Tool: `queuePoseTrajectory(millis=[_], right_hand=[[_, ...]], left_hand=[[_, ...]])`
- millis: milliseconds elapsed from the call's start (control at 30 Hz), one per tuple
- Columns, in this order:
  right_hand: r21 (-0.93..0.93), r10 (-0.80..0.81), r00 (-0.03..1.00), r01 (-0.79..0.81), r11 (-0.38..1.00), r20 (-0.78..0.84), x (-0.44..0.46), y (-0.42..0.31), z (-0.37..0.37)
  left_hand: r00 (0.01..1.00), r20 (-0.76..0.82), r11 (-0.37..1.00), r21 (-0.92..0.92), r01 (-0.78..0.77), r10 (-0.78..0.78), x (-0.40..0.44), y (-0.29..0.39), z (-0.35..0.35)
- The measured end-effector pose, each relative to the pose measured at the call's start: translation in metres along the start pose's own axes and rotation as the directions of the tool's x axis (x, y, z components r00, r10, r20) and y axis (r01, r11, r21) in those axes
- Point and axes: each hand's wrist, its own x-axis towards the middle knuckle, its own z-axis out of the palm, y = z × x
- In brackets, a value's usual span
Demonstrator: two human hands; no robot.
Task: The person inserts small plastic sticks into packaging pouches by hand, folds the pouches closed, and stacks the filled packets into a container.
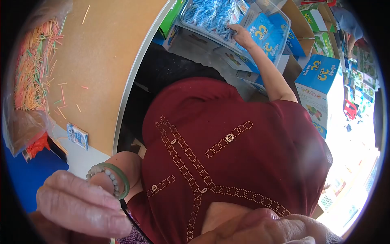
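Observation:
My left hand (83, 205) is raised close to the camera at the lower left, with its fingers bent and pressed together. Whatever lies between its fingertips is hidden. A green bangle (122, 179) and a bracelet of pale beads (109, 173) circle that wrist. My right arm stretches to the upper right, where my right hand (243, 37) reaches into a clear plastic bin (287, 30). Its fingers are closed at the edge of a heap of blue-and-white striped packets (211, 16). Blue printed packaging (264, 34) lies beside the heap in the bin.
On the tan table (101, 53) to the left, many thin coloured sticks (34, 69) spill from a clear plastic bag (26, 130). A small packet (77, 136) lies near the table's edge. Blue cartons (319, 75) and green boxes (323, 42) stand at right. Another person (347, 24) is partly visible.

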Motion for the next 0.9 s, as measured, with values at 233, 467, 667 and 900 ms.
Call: queuePoseTrajectory(millis=[233, 467, 667, 900], right_hand=[[-0.22, 0.001, 0.976, -0.05, 0.974, -0.219, 0.005, 0.013, 0.01], [-0.133, 0.327, 0.943, -0.332, 0.934, -0.052, 0.008, 0.012, -0.004], [0.043, 0.101, 0.987, -0.096, 0.994, -0.123, 0.008, 0.032, 0.014], [-0.182, 0.073, 0.976, -0.111, 0.977, -0.208, -0.011, 0.039, 0.017]], left_hand=[[0.989, 0.06, 0.989, -0.039, 0.139, -0.137, 0.001, 0.018, 0.004], [0.962, 0.081, 0.966, 0.009, 0.259, -0.259, 0.005, 0.034, 0.007], [0.904, 0.169, 0.92, 0.048, 0.39, -0.392, 0.019, 0.042, 0.009], [1.0, 0.002, 0.982, -0.189, -0.004, 0.005, -0.083, 0.047, -0.058]])
